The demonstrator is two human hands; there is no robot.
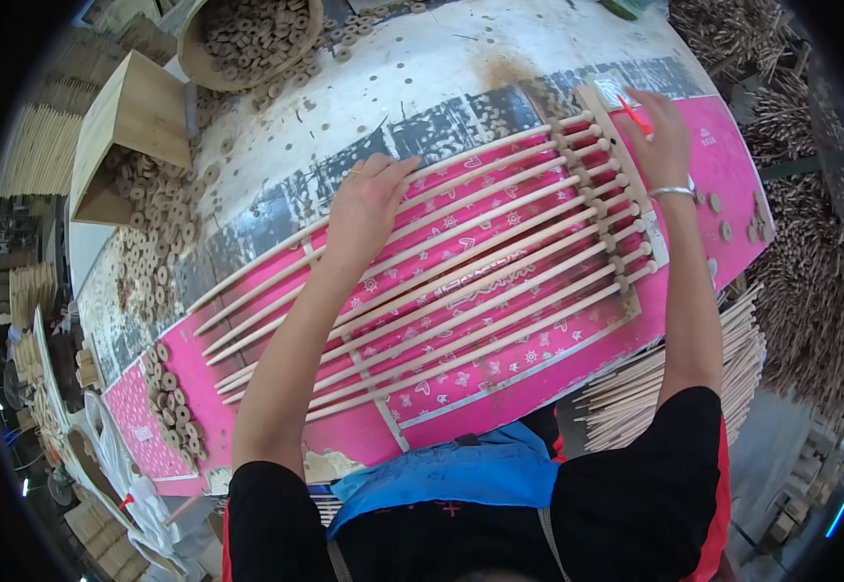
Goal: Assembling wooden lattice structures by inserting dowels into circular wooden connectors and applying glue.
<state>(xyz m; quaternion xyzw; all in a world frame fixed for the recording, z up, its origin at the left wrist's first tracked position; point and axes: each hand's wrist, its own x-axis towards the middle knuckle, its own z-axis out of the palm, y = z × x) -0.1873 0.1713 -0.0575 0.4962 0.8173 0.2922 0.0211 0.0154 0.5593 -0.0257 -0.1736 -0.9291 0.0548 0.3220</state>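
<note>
Several pale wooden rods point(480, 257) lie side by side across a pink patterned sheet point(529, 359), their knobbed ends to the right and their tapered ends to the left. Close to the knobs runs a row of brown wooden rings point(597, 206); I cannot tell whether each is threaded on a rod. Beyond the knobs stands a wooden strip point(626, 155). My left hand point(369, 204) has its fingers curled at the farthest rod, partly hiding it. Just right of the strip, my right hand point(663, 145), with a bracelet at the wrist, is closed on a slim red pen-like thing point(635, 116).
Loose rings point(160, 262) spill from a wooden box point(136, 126) at the left, near a round basket point(252, 44) of rings. More rings point(175, 407) lie on the sheet's left end. Bundled rods point(674, 378) sit below the table's right edge, with stacked sticks point(800, 262) beyond.
</note>
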